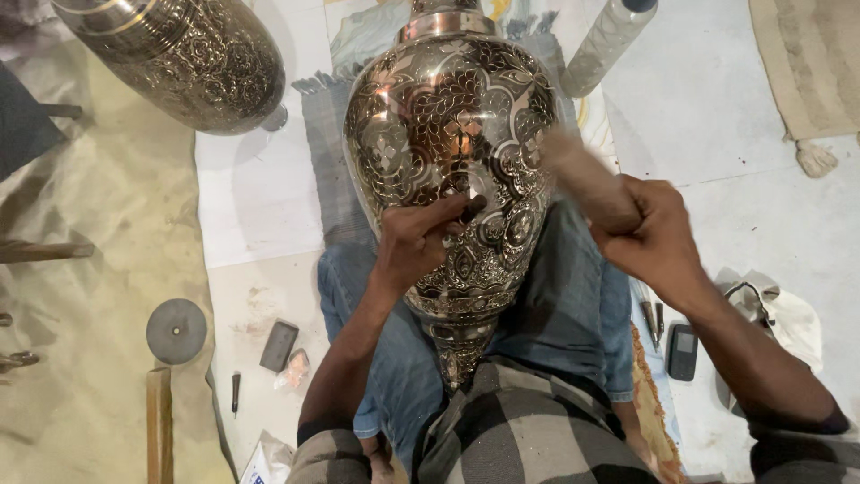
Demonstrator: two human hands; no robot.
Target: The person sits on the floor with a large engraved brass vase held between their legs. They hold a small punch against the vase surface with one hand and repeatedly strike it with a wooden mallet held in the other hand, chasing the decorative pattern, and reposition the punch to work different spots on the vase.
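An engraved metal vase (452, 134) lies tilted across the person's lap, neck pointing away. The left hand (421, 237) rests on its belly, fingers pinched together on what looks like a small dark chisel (473, 204), tip against the metal. The right hand (649, 233) is fisted around a blurred wooden mallet (582, 179) just beside the vase. A second vase (188, 54) stands well apart.
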